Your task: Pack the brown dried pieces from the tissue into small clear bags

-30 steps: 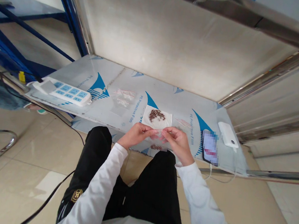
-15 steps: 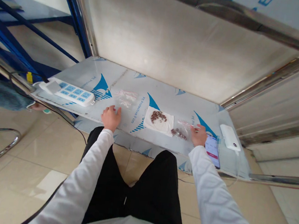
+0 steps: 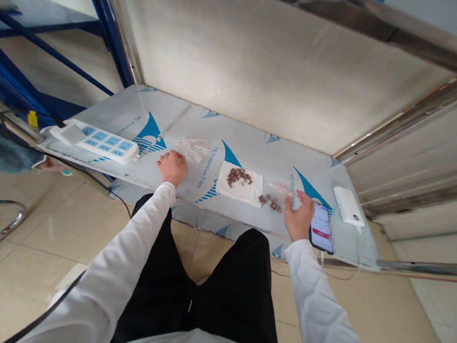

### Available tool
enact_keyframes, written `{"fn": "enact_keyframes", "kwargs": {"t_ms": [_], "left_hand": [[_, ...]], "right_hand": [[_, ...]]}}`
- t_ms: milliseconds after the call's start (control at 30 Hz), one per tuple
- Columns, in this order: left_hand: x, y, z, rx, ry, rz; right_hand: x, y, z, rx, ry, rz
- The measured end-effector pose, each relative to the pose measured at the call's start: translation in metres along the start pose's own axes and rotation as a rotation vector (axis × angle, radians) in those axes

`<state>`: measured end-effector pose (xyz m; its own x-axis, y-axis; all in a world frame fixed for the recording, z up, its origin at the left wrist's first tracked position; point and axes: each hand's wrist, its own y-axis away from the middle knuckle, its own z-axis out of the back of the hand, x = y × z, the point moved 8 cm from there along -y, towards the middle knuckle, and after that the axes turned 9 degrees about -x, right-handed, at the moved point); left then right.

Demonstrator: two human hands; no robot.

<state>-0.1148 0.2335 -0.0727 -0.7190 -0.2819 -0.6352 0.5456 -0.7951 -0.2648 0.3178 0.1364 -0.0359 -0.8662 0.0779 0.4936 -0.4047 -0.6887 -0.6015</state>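
My left hand (image 3: 172, 167) rests low over the table with its fingers curled together; what they hold, if anything, is hidden. Just beyond it lies a clear plastic bag (image 3: 193, 149) with pale pinkish markings. My right hand (image 3: 298, 218) is open, thumb and fingers apart, between a second clear bag (image 3: 271, 196) and a phone (image 3: 321, 229). Small brown metal-looking cylindrical pieces show in that second bag. More such brown pieces (image 3: 238, 177) lie in a pile on a white cloth or paper sheet (image 3: 228, 189) between my hands.
The table (image 3: 161, 109) is covered with printed protective film. A white power strip (image 3: 95, 141) lies at its left, and a white device (image 3: 348, 206) with a cable at its right. Another person's sleeve (image 3: 2, 146) and hand show at far left. A shelf edge (image 3: 352, 23) hangs overhead.
My left hand's fingers have curled in beside the left bag. My right hand has drawn away from the right bag and spread its fingers. The camera view has shifted slightly.
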Motion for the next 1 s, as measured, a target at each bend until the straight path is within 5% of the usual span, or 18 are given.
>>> {"fn": "enact_keyframes", "kwargs": {"t_ms": [100, 200, 367, 433, 500, 667, 800, 1000], "left_hand": [[-0.005, 0.006, 0.017, -0.043, 0.061, -0.017], [-0.017, 0.022, 0.032, -0.010, 0.356, -0.041], [-0.069, 0.078, 0.028, 0.499, 1.019, -0.068], [-0.086, 0.100, 0.026, 0.659, 1.098, -0.086], [-0.093, 0.116, 0.025, 0.689, 1.065, -0.104], [-0.092, 0.127, 0.044, 0.304, 0.778, -0.121], [-0.113, 0.145, 0.044, 0.468, 0.836, -0.132], [-0.112, 0.153, 0.028, 0.605, 0.949, 0.061]], "right_hand": [[0.023, 0.006, 0.010, -0.011, -0.079, 0.007], [0.063, 0.013, 0.009, 0.061, -0.312, -0.040], [0.135, 0.030, -0.024, 0.470, -0.686, -0.237], [0.149, 0.043, -0.038, 0.704, -0.792, -0.360], [0.154, 0.051, -0.039, 0.801, -0.858, -0.413], [0.141, 0.045, -0.003, 0.414, -0.677, -0.246], [0.157, 0.049, 0.022, 0.262, -0.416, 0.059], [0.164, 0.056, 0.025, 0.341, -0.380, 0.237]]}}
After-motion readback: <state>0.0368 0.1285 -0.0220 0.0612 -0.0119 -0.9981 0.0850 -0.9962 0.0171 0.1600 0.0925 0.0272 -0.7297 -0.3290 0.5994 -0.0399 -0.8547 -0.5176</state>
